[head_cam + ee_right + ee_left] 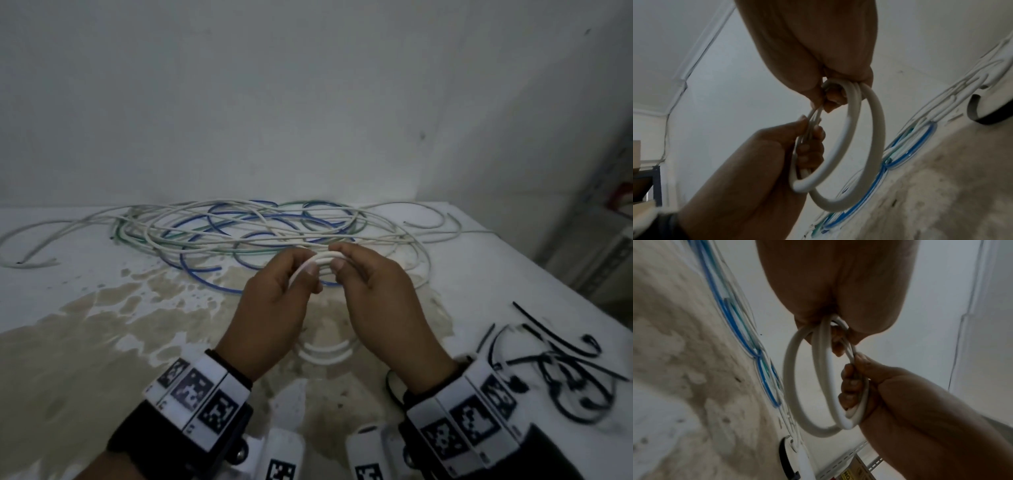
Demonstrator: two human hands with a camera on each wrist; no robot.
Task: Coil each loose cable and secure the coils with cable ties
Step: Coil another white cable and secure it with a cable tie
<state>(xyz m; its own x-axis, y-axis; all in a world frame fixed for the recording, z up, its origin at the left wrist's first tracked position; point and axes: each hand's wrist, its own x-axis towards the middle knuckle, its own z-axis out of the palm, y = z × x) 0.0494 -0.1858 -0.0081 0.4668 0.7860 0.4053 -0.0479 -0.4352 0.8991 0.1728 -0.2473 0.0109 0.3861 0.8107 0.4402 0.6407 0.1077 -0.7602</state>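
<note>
A small white cable coil (320,259) of a few loops hangs upright between both hands above the table's middle. My left hand (310,274) pinches its upper left side with thumb and curled fingers. My right hand (337,270) grips the upper right side. In the left wrist view the coil (795,386) hangs from my left hand (830,331), and the right hand (855,378) has its fingers wrapped round the loops. The right wrist view shows the same coil (873,138) from the other side. Black cable ties (565,363) lie in a loose heap at the right.
A tangle of loose white, blue and green cables (257,233) spreads across the back of the white, brown-stained table (102,342), against the wall. The table's right edge runs diagonally past the ties. Metal shelving (603,246) stands beyond it.
</note>
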